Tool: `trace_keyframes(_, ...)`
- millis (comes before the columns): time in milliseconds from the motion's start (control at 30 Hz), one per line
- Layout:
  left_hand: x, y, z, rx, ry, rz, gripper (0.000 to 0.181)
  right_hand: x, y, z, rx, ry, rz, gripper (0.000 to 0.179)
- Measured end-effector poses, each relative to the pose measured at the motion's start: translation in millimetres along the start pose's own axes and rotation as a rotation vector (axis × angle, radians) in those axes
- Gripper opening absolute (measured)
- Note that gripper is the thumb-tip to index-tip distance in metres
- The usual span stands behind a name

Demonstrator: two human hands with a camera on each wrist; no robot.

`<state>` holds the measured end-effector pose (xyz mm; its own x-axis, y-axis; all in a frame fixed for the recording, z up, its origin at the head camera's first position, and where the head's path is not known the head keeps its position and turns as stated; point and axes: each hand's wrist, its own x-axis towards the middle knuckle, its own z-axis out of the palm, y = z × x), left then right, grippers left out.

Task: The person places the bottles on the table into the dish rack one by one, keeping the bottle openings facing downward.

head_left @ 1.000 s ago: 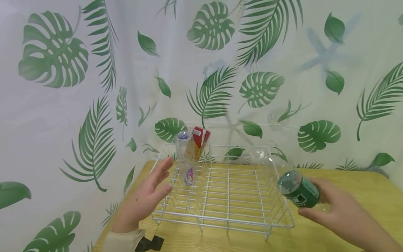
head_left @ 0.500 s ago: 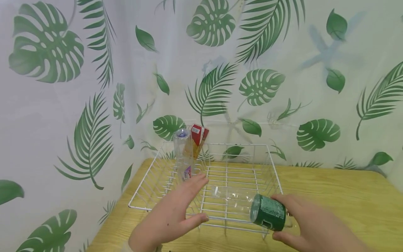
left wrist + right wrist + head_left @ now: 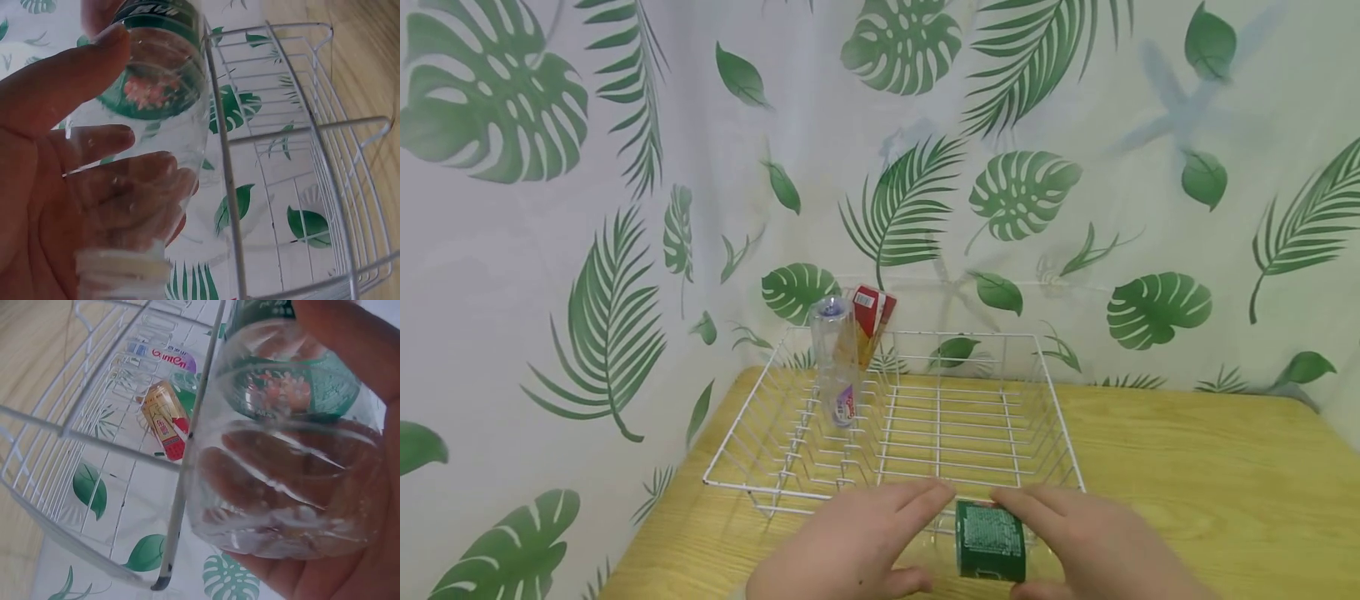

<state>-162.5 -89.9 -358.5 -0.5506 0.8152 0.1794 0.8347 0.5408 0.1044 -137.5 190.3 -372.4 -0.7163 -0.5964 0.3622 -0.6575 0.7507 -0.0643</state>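
Note:
A clear plastic bottle with a green label (image 3: 991, 540) lies sideways between my hands, low in the head view and overlapping the rack's front edge. My right hand (image 3: 1097, 542) grips it near the base; its fingers show through the clear wall in the right wrist view. Around the shoulder and neck end is my left hand (image 3: 850, 542), thumb on one side and fingers behind the plastic. In the left wrist view the bottle's neck (image 3: 122, 265) bears a pale ring and points toward the bottom of the picture.
A white wire dish rack (image 3: 767, 490) stands on the yellowish wooden table (image 3: 1187, 467). In its back left part are an upright clear bottle (image 3: 837, 358) with a purple label and a red and gold carton (image 3: 868, 321). A leaf-patterned curtain (image 3: 1037, 83) hangs behind.
My right hand has brought the green-labelled bottle leftward and nearer to me, from the rack's right side to its front. My left hand has moved right and closed around its neck end.

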Motion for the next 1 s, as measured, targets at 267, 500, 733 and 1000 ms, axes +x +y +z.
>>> trace_keyframes(267, 4.5, 8.5, 9.5, 0.042, 0.007, 0.005, 0.075, 3.2, -2.1, 6.3, -0.018, 0.142, -0.134, 0.073)
trace_keyframes(500, 7.3, 10.6, 14.9, 0.037, 0.044, 0.049, 0.068, 2.5, -9.0, 6.7, 0.001, 0.193, -0.129, 0.07)
trace_keyframes(733, 6.4, 15.0, 16.6, 0.03, 0.042, 0.024, 0.064, 1.5, -11.3, 6.9, 0.008, 0.216, -0.13, 0.077)
trace_keyframes(1000, 8.1, 15.0, 19.0, 0.019, 0.042, 0.023, 0.062, 1.4, -11.2, 5.6, -0.005, 0.264, -0.169, 0.077)
